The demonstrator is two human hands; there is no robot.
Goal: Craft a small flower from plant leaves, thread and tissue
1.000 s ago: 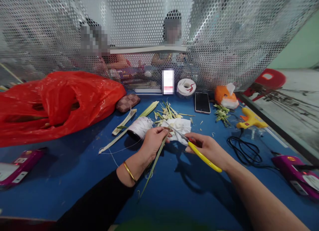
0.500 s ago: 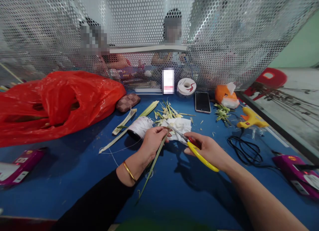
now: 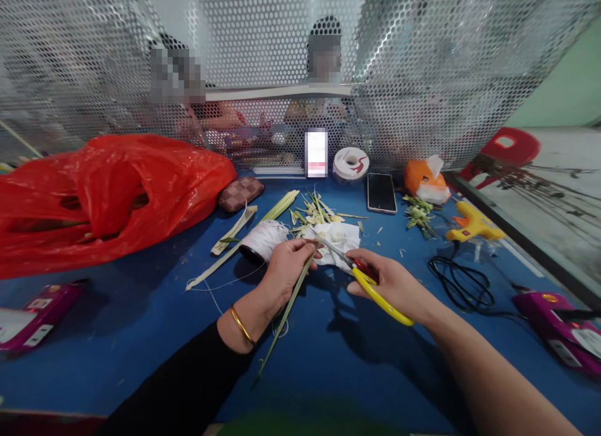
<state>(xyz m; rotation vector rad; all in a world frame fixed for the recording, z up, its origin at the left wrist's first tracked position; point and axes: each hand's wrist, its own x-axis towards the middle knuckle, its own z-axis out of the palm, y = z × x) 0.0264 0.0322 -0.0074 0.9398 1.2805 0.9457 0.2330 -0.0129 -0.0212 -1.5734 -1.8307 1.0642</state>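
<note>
While left hand [image 3: 286, 267] works: pinching leaf [image 3: 293, 296] near its far end, over surface [image 3: 141, 342], strip slanting down-left.
Right hand [image 3: 393, 282]: curled round scissors [image 3: 370, 290], blades at the leaf's held end; blade gap unclear.
Leaf end: probably being trimmed.
Next move: calls for a steady pinch, left hand clear of the edges.

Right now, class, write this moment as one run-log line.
left hand: holds strip; right hand: holds scissors, tips near left hand; spool: beside left hand; scraps: beyond tissue
</note>
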